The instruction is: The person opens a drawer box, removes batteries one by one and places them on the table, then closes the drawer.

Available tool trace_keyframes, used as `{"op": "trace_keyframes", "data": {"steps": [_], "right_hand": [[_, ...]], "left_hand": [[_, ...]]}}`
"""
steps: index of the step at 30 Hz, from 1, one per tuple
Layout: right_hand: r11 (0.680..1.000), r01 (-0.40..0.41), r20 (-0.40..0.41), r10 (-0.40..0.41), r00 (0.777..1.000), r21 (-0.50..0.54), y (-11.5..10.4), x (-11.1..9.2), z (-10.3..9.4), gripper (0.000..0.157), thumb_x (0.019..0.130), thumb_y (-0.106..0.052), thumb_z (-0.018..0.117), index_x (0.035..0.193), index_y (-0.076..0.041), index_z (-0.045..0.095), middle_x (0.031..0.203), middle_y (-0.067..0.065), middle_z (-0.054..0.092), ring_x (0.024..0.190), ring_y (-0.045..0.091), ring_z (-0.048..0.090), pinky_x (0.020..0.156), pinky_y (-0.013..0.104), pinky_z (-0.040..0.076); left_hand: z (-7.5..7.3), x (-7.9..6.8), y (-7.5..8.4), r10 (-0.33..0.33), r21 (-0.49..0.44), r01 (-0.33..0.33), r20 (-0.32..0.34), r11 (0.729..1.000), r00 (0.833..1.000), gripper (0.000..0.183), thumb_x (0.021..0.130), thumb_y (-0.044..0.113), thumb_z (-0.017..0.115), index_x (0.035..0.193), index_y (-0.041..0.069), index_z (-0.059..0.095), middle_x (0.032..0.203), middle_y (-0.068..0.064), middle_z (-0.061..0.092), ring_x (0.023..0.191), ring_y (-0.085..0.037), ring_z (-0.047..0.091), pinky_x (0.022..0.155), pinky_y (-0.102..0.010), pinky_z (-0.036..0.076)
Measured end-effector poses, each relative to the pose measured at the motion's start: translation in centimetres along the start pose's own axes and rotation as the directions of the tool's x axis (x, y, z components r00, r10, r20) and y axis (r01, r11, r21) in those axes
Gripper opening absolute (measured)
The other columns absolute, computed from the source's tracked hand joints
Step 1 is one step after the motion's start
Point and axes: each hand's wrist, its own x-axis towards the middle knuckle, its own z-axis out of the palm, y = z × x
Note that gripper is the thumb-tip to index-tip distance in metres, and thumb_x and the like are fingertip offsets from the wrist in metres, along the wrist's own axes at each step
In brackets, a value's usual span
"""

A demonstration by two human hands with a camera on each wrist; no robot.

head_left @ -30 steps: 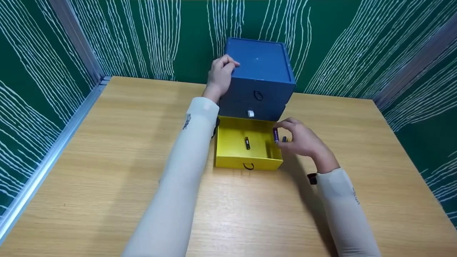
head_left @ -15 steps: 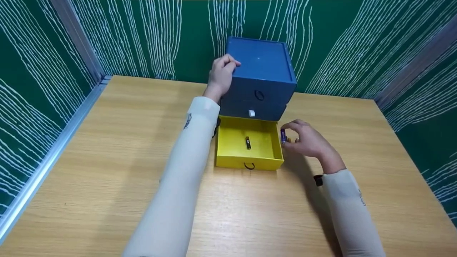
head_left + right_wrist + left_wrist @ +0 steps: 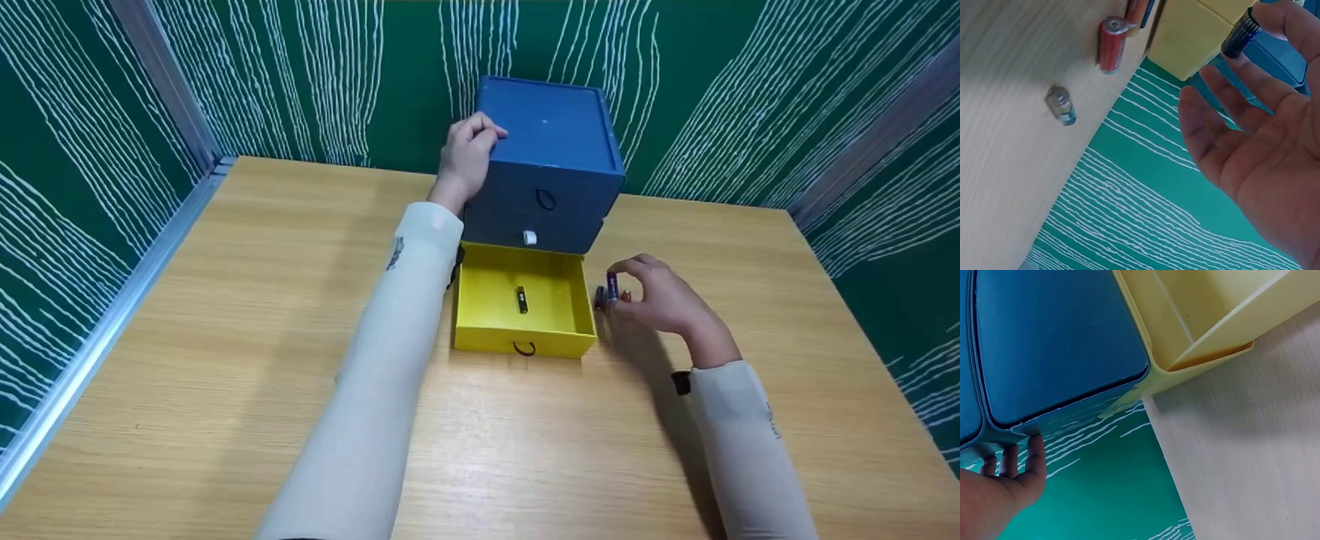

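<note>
My right hand (image 3: 667, 300) pinches a dark purple battery (image 3: 612, 286) between thumb and fingertip, just right of the drawer. The right wrist view shows that battery (image 3: 1241, 35) at the thumb, with the other fingers spread. Several more batteries stand on the table by this hand, one of them a red battery (image 3: 1112, 46). My left hand (image 3: 465, 157) holds the upper left edge of the blue drawer cabinet (image 3: 551, 124), its fingers (image 3: 1034, 461) bent against the side. Below, a yellow drawer (image 3: 525, 342) is pulled out, with a black battery (image 3: 522, 300) lying inside.
The wooden table (image 3: 315, 315) reaches back to a green wall (image 3: 409, 82) with white wavy lines. Metal frame posts stand at both back corners. A black loop handle (image 3: 524, 349) is on the drawer front, and a white pull (image 3: 530, 238) is on the blue drawer above.
My right hand has moved right with the purple battery, from over the drawer's right edge to above the batteries on the table. The left hand stays on the cabinet.
</note>
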Motion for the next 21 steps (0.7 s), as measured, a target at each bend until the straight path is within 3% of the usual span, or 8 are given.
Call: {"op": "trace_keyframes", "data": {"steps": [21], "right_hand": [[0.991,-0.102,0.021,0.104,0.994,-0.088,2.8,-0.8,0.4,0.047,0.073,-0.029,0.066,0.115,-0.014,0.052,0.124,0.013,0.040,0.106,0.032,0.034,0.088,0.054,0.035]], "left_hand": [[0.1,0.2,-0.3,0.039,-0.033,-0.039,-0.016,0.999,0.999,0.025,0.092,0.020,0.035,0.082,0.018,0.057,0.094,0.006,0.054,0.091,-0.008,0.046,0.077,-0.026,0.033]]}}
